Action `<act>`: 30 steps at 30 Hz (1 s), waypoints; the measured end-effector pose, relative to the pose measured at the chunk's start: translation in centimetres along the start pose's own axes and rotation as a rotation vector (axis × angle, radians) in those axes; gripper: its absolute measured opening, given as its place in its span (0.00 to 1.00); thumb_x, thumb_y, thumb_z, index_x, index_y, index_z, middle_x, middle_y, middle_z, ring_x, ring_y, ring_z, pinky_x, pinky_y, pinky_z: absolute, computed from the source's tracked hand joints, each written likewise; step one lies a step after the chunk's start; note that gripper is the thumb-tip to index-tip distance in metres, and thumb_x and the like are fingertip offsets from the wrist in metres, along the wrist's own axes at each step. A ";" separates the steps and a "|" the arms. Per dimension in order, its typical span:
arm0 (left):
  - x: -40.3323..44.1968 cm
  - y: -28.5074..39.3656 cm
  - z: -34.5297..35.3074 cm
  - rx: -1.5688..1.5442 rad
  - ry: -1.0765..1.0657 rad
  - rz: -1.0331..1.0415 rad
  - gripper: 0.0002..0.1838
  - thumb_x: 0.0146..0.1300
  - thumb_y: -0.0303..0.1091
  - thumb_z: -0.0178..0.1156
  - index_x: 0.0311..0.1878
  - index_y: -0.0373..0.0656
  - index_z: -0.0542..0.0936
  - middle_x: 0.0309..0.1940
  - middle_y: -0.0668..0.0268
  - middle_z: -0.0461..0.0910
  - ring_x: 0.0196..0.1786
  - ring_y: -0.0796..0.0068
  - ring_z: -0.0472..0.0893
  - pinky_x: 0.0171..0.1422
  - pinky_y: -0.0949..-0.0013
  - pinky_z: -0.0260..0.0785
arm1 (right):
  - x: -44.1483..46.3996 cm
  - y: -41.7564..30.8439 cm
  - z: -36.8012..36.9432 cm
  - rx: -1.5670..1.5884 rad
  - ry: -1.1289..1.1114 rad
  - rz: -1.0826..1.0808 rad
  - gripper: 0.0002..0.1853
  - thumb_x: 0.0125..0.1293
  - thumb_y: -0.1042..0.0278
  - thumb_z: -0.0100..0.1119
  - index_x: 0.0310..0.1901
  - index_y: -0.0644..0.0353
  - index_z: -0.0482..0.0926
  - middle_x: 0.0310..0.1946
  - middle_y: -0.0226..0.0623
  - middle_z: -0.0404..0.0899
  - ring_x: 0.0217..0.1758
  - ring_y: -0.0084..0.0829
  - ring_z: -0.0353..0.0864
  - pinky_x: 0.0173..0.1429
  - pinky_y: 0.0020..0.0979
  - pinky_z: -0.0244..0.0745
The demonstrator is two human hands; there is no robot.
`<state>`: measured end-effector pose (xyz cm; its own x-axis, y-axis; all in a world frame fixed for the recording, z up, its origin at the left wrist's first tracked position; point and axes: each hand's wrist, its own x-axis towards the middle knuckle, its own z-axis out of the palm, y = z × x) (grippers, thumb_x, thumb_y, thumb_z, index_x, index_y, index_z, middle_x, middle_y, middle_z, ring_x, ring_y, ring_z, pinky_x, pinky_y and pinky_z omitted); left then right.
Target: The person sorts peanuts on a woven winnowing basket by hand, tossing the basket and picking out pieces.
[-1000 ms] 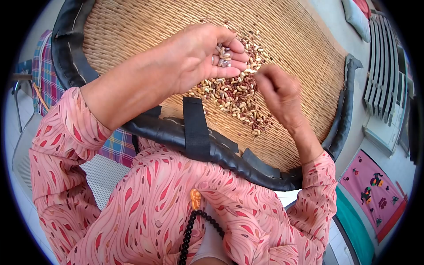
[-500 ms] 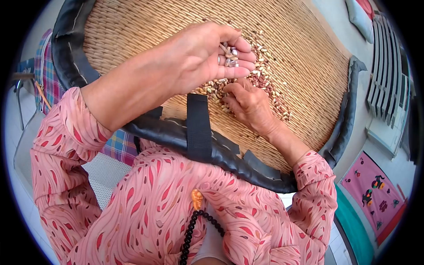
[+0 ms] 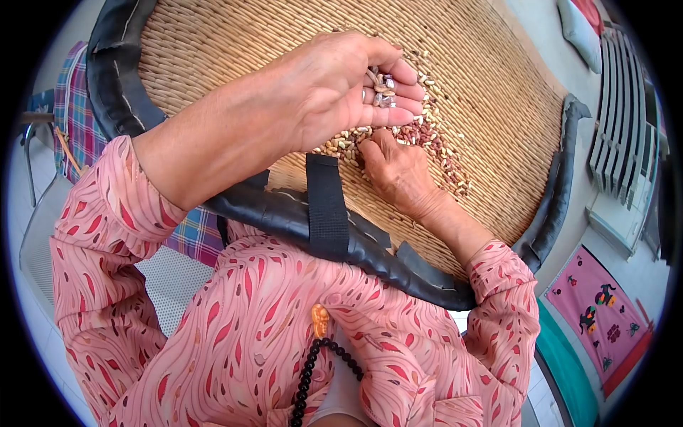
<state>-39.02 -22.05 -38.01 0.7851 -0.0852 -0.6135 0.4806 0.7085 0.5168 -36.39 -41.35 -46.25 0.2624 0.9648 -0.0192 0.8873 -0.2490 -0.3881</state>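
Note:
My left hand (image 3: 341,89) is turned palm up and cupped over the woven tray (image 3: 249,43). A few brown and whitish-purple bean-like seeds (image 3: 385,91) rest in its curled fingers. Just below it, my right hand (image 3: 400,174) points down into a pile of cream and red-brown seeds (image 3: 434,142). Its fingers are bent together at the pile's near edge, and their tips are mostly hidden. I cannot make out what they hold.
The tray has a stitched black rim (image 3: 277,217) and a black strap (image 3: 327,206) at its near side, against my lap. Grey slatted furniture (image 3: 619,114) stands at the right, near a pink mat (image 3: 597,306). A checked cloth (image 3: 192,235) lies at the left.
My left hand has shifted slightly to the right with the seeds in it. The right hand's fingers have drawn closer together at the pile.

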 end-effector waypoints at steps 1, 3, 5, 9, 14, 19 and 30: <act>0.0 0.0 0.0 -0.002 0.002 0.000 0.12 0.69 0.34 0.50 0.41 0.33 0.75 0.40 0.56 0.77 0.45 0.65 0.80 0.51 0.68 0.77 | 0.0 0.0 -0.1 -0.007 0.017 -0.015 0.04 0.55 0.75 0.54 0.30 0.62 0.70 0.29 0.41 0.70 0.23 0.37 0.78 0.23 0.38 0.72; -0.1 0.1 0.0 -0.005 0.006 0.001 0.12 0.69 0.34 0.50 0.41 0.33 0.75 0.40 0.56 0.77 0.45 0.65 0.80 0.51 0.68 0.77 | 0.0 0.1 -0.4 -0.010 0.000 0.021 0.03 0.54 0.77 0.54 0.32 0.62 0.71 0.29 0.41 0.71 0.22 0.37 0.78 0.23 0.36 0.72; -0.1 0.2 -0.1 0.001 0.018 0.003 0.12 0.69 0.34 0.50 0.42 0.33 0.75 0.40 0.56 0.77 0.46 0.66 0.80 0.52 0.68 0.77 | 0.3 0.8 -1.2 0.058 0.085 0.066 0.04 0.55 0.80 0.54 0.33 0.63 0.72 0.28 0.41 0.72 0.22 0.36 0.78 0.23 0.35 0.73; 0.2 0.1 0.1 0.080 0.110 0.007 0.12 0.70 0.33 0.49 0.42 0.33 0.75 0.40 0.57 0.77 0.46 0.66 0.80 0.52 0.67 0.77 | 2.6 2.0 -5.9 0.322 0.469 0.226 0.04 0.56 0.82 0.58 0.33 0.64 0.77 0.25 0.37 0.78 0.22 0.26 0.77 0.25 0.27 0.73; 0.2 -0.4 0.2 0.012 0.018 -0.008 0.13 0.72 0.34 0.46 0.41 0.33 0.74 0.40 0.57 0.76 0.45 0.66 0.80 0.51 0.67 0.78 | 3.6 -1.1 -10.1 0.561 0.595 0.276 0.04 0.57 0.78 0.63 0.35 0.64 0.80 0.25 0.31 0.79 0.22 0.17 0.74 0.25 0.21 0.69; -0.1 -0.2 0.2 0.044 -0.034 -0.023 0.14 0.73 0.35 0.44 0.42 0.31 0.73 0.41 0.54 0.76 0.45 0.65 0.80 0.51 0.67 0.78 | 0.2 3.0 -9.3 0.461 0.198 0.472 0.03 0.60 0.76 0.60 0.35 0.63 0.80 0.24 0.36 0.80 0.24 0.23 0.78 0.28 0.24 0.73; 0.1 0.0 -0.1 0.028 -0.010 0.010 0.15 0.73 0.34 0.45 0.42 0.30 0.74 0.41 0.52 0.76 0.44 0.64 0.81 0.50 0.67 0.80 | -1.7 4.3 -4.6 0.766 0.021 0.538 0.13 0.63 0.78 0.55 0.50 0.64 0.76 0.28 0.38 0.80 0.28 0.28 0.80 0.35 0.30 0.77</act>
<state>-38.92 -22.01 -38.14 0.7936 -0.0854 -0.6024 0.4835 0.6895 0.5393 -31.22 -44.43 -43.66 0.5789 0.7322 -0.3588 0.1550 -0.5308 -0.8332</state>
